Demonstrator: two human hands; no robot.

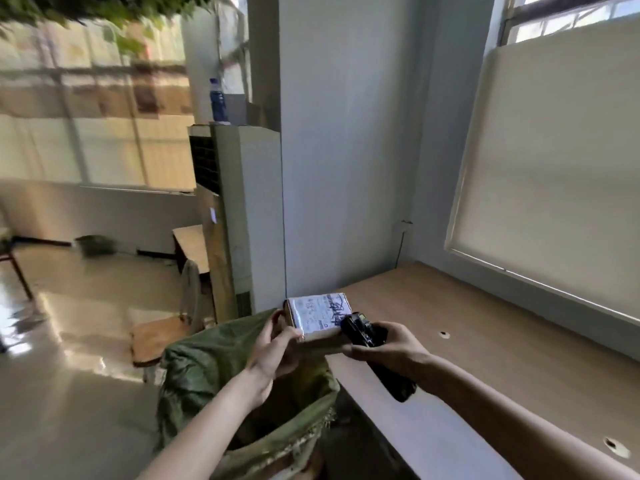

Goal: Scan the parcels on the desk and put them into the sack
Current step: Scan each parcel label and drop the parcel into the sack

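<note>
My left hand [273, 348] grips a small brown cardboard parcel [317, 317] by its left end, with the white shipping label facing up. My right hand [391, 348] holds a black handheld scanner [367, 334], whose head points at the label from the parcel's right side. The parcel hovers over the open mouth of a green sack [214, 362] that stands on the floor at the left end of the wooden desk [467, 341]. I see no other parcel on the desk.
The desk runs along a window with a lowered blind [554, 168]. A tall standing air conditioner [239, 220] with a blue bottle [217, 100] on top stands behind the sack. A wooden chair [162, 337] is left of the sack, on shiny floor.
</note>
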